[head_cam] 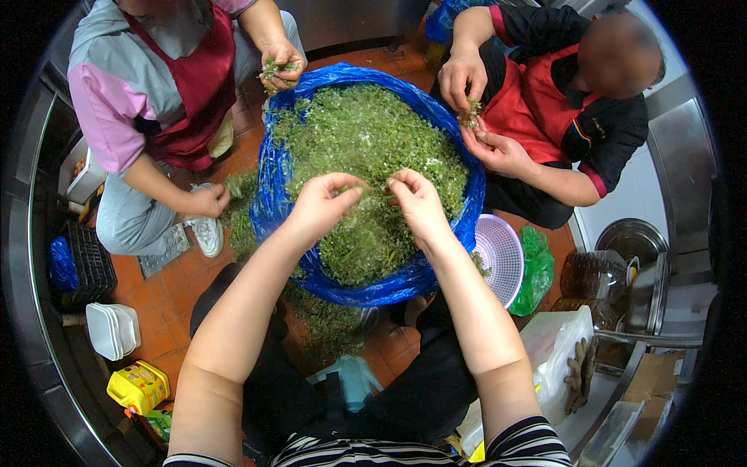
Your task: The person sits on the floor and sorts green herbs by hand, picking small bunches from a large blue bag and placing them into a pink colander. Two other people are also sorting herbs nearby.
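A large blue plastic bag stands open before me, its rim rolled around a heap of small-leaved green herbs with tiny white flowers. Over the heap, my left hand pinches what looks like a thin sprig between thumb and fingertips. Close by on its right, my right hand has thumb and forefinger together on a small sprig. The two hands are slightly apart, and the fine plant bits between them are blurred.
Co-workers sit at both sides, their hands holding sprigs. Loose herbs lie on the tiled floor. Right are a purple colander, green bag and plastic bottle; left, white tubs and a yellow jug.
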{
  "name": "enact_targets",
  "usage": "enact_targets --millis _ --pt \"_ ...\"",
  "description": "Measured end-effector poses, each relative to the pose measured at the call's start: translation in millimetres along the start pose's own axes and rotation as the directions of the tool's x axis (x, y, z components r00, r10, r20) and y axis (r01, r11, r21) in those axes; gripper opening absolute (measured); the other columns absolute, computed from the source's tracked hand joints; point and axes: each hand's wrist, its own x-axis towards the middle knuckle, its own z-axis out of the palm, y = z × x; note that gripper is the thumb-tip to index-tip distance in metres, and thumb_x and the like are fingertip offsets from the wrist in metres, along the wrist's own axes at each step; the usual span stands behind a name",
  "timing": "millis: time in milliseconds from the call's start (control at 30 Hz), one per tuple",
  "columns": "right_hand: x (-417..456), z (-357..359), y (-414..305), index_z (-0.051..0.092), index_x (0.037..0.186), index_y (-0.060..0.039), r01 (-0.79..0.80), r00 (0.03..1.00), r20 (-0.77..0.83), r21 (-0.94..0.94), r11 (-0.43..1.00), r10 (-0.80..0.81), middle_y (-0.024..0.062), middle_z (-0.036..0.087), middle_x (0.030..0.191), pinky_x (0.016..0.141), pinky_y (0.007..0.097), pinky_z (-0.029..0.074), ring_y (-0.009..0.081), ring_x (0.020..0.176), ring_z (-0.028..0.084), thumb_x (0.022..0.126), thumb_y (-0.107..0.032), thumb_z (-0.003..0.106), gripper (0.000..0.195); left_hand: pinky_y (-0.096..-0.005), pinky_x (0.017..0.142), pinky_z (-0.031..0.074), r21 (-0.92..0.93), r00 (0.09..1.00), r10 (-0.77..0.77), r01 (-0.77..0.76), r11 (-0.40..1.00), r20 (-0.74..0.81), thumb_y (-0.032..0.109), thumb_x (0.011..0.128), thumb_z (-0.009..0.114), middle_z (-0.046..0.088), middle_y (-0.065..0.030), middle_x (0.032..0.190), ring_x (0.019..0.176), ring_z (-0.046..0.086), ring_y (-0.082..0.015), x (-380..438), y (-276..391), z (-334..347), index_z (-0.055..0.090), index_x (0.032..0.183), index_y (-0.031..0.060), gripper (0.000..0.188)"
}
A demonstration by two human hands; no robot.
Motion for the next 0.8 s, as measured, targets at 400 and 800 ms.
enact_targets --millis 400,800 --pt "-65 24 -2 0.059 0.091 -0.0007 0.306 0.387 0.901 -0.326 0.895 0.196 0.0089 0.061 0.082 0.07 0.0288 0.046 0.0179 0.076 0.058 0.07 -0.013 0.062 0.025 -0.0252 0.063 0.046 -0.819 0.925 -0.348 0.077 0.568 -0.155 0.011 0.078 0.042 0.055 -0.0171 0.092 0.072 0.052 -0.0183 8 -2 -35 0.045 0.091 0.001 0.016" --pt "-24 26 16 0.055 0.086 -0.0067 0.452 0.892 0.425 -0.827 0.334 -0.157 0.0104 0.055 0.081 0.073 0.0381 0.043 0.0271 0.084 0.054 0.065 -0.018 0.066 0.027 -0.025 0.054 0.041 -0.766 0.949 -0.293 0.101 0.635 -0.118 0.004 0.072 0.037 0.05 -0.0097 0.078 0.066 0.047 -0.0174 6 -7 -38 0.046 0.087 0.0047 0.017"
